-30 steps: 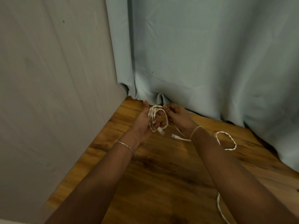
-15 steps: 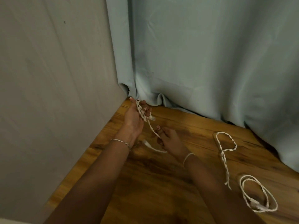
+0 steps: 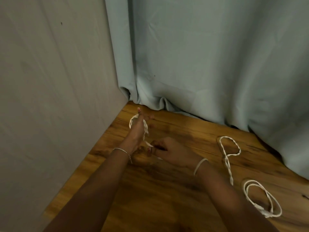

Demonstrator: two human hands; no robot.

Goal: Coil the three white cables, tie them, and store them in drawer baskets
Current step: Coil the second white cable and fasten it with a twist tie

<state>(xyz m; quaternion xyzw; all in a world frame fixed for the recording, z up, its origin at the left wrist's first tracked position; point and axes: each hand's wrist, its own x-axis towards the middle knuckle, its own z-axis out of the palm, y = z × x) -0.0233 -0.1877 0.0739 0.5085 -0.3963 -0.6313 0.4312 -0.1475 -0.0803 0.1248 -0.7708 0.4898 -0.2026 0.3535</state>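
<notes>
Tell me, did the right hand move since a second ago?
Yes. The right hand, pinching the cable, pulled back from the curtain and away from the left hand.

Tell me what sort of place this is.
Probably a room corner at home: a pale blue curtain hangs down to a wood-grain surface, floor or tabletop I cannot tell, beside a plain grey wall.

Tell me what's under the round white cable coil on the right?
The coiled white cable lies flat on the brown wooden floor. Floor shows through its loops; right beneath the strands is hidden.
</notes>
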